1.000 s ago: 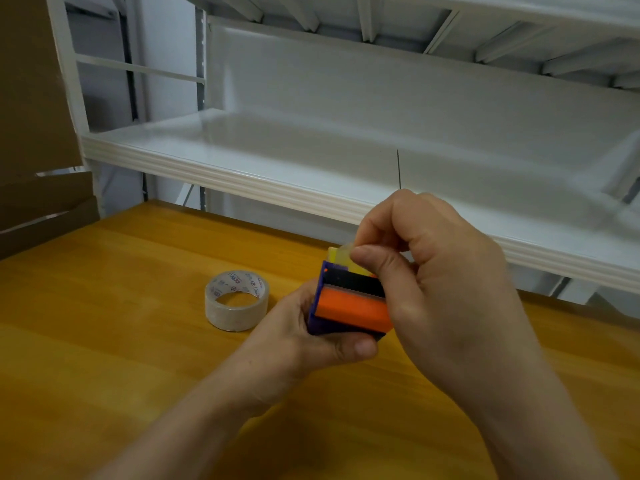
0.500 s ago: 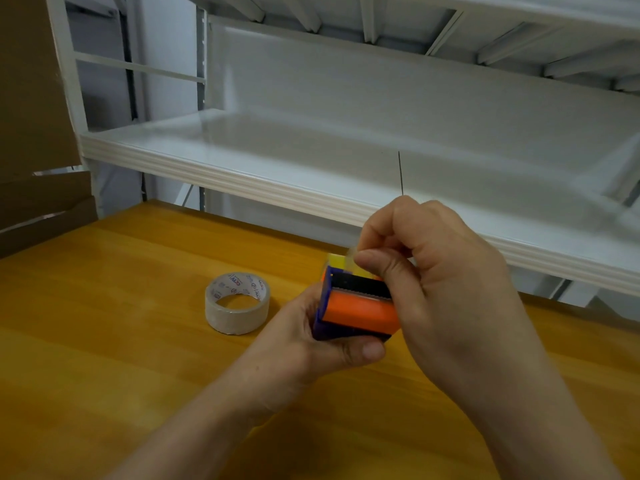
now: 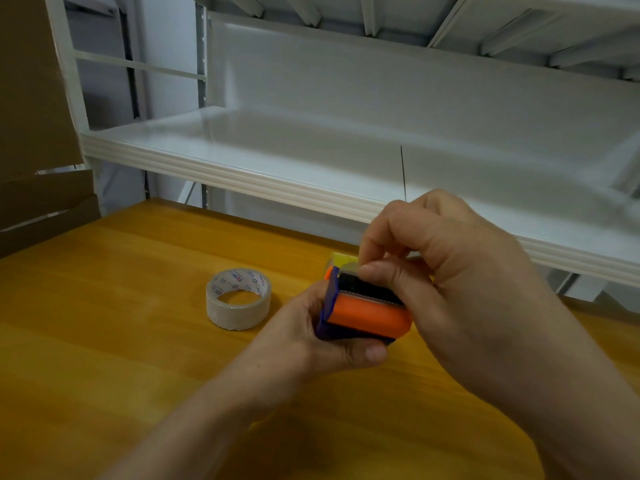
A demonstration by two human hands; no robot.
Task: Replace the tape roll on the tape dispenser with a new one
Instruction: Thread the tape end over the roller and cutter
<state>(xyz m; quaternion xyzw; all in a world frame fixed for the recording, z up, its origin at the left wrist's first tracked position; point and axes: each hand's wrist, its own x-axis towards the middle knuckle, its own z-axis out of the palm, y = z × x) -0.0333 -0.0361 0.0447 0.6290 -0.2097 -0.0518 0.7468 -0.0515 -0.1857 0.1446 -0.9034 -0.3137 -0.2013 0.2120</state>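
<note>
The tape dispenser (image 3: pixel 365 306) is held above the tabletop (image 3: pixel 104 358) in the left hand (image 3: pixel 311 344), whose fingers are wrapped round its blue side and underside, the thumb pressed along the near lower edge; the right hand (image 3: pixel 460 282) is brought over the top, thumb and forefinger pinched together just above the dark toothed blade, apparently on a pale end of tape (image 3: pixel 349 269), though the strip is too small and too covered to be made out with certainty; the step in hand is judged to be the handling of the tape end at the cutter, either the freeing of the roll already seated or the threading of one; which of the two cannot be told. The next move is judged to call for a steady grip by the left fingers while the pinched end is drawn clear of the teeth without tearing or sticking back. One loose tape roll (image 3: pixel 239 299) is counted, lying flat on the tabletop well to the left of the left fingers and untouched; one dispenser is counted; two hands are seen; a white shelf (image 3: pixel 242 174) is seen beyond the fingers.
</note>
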